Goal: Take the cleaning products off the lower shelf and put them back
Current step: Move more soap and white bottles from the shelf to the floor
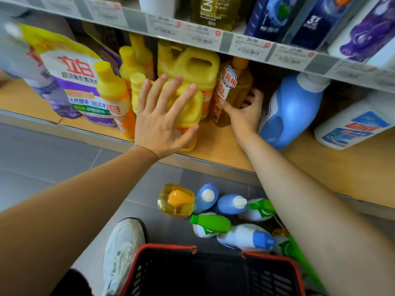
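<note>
On the lower wooden shelf [215, 144] a yellow jug [190, 107] with a handle stands near the front edge. My left hand [162, 116] lies over its front with fingers spread and the thumb against its lower side. To the right, my right hand [245, 112] grips an amber bottle [226, 92] with a red and white label, thumb in front and fingers curled behind it. A larger yellow jug [192, 65] stands behind. A tilted blue bottle [292, 110] with a white cap leans just right of my right hand.
Purple and white refill pouches [72, 80] and yellow-capped orange bottles [115, 97] fill the shelf's left; a white jug [352, 127] stands at the right. On the grey floor lie several bottles [213, 210]. A red and black basket [213, 272] and a white shoe [121, 251] are below.
</note>
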Motion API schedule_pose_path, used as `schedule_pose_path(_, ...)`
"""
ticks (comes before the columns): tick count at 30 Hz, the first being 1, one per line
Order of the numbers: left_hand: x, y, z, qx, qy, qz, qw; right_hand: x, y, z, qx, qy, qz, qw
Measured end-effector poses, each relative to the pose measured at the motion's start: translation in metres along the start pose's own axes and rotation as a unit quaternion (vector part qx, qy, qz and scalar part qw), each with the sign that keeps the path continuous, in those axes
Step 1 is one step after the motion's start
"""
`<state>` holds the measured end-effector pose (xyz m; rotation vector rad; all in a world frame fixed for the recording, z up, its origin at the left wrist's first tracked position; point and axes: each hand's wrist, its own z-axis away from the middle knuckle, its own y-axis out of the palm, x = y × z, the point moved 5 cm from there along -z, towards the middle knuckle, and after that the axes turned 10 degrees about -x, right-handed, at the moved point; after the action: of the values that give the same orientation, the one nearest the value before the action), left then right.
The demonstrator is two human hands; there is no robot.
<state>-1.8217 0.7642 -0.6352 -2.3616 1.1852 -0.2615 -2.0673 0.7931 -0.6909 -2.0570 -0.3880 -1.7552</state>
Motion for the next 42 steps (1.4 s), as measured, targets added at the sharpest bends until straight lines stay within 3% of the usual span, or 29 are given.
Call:
schedule_pose_path(5,0.0,0.0,0.001,0.014,-0.005,0.01,1.0,0.025,0.007,0.0,0.003,-0.081,0.035,0.996)
schedule_pose_path(10,0.0,-0.005,-0.001,0.053,-0.017,0.033,0.998,0.028,-0.008,0.014,0.014,-0.083,0.05,0.995)
schedule_pose_path(18,-0.013,-0.038,-0.021,0.175,-0.089,0.083,0.977,0.041,-0.065,0.061,0.125,-0.115,0.114,0.979)
schedule_pose_path(23,-0.025,-0.06,-0.049,0.285,-0.217,0.144,0.922,0.072,-0.106,0.08,0.196,-0.149,0.168,0.955)
schedule_pose_path(26,-0.046,-0.083,-0.069,0.299,-0.294,0.223,0.88,0.104,-0.134,0.092,0.224,-0.169,0.193,0.94)
schedule_pose_path(29,-0.086,-0.107,-0.09,0.333,-0.333,0.367,0.802,0.135,-0.159,0.108,0.259,-0.208,0.244,0.911)
schedule_pose_path(31,-0.116,-0.125,-0.099,0.379,-0.295,0.397,0.782,0.155,-0.177,0.123,0.277,-0.236,0.277,0.889)
schedule_pose_path(35,-0.153,-0.165,-0.104,0.384,-0.147,0.416,0.811,0.19,-0.217,0.157,0.296,-0.273,0.326,0.855)
schedule_pose_path(38,-0.172,-0.187,-0.103,0.388,-0.086,0.456,0.796,0.203,-0.243,0.174,0.322,-0.236,0.285,0.871)
schedule_pose_path(42,-0.191,-0.198,-0.1,0.39,-0.104,0.529,0.747,0.197,-0.267,0.186,0.363,-0.121,0.136,0.914)
